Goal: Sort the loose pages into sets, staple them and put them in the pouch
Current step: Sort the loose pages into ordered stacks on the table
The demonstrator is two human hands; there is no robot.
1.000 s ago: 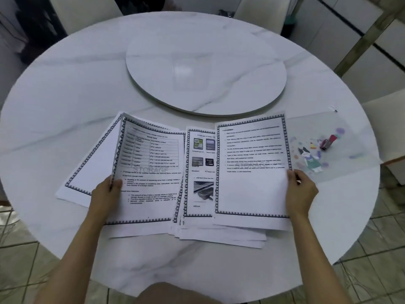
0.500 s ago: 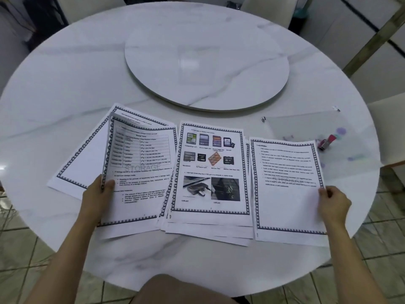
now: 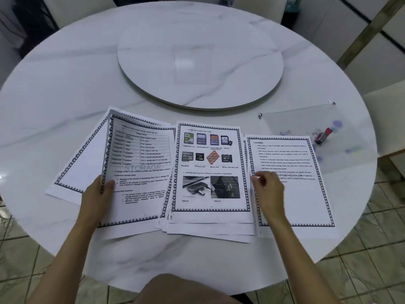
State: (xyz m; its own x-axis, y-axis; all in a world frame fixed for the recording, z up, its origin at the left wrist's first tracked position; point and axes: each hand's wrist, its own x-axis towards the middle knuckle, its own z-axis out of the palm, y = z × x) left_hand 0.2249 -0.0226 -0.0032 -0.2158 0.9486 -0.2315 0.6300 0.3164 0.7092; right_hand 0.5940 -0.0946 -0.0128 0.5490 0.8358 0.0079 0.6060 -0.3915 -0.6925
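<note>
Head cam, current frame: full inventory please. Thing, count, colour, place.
table: 1, white marble, fills the view
turntable: 1, white marble, table's far centre
pouch: 1, translucent with coloured print, table's right side
red item: 1, red and dark, likely the stapler, on or inside the pouch
table page: 1, white with black border, left, its left edge lifted
underlying page: 1, same colours, beneath it, far left
middle stack: several pages, top one shows memory-card pictures, centre
text page: 1 seen, right, far corner overlapping the pouch
chairs: 3 partly seen, cream, around the table
left hand: grips the table page's left edge
right hand: fingertips at the middle stack's right edge; grip unclear
</note>
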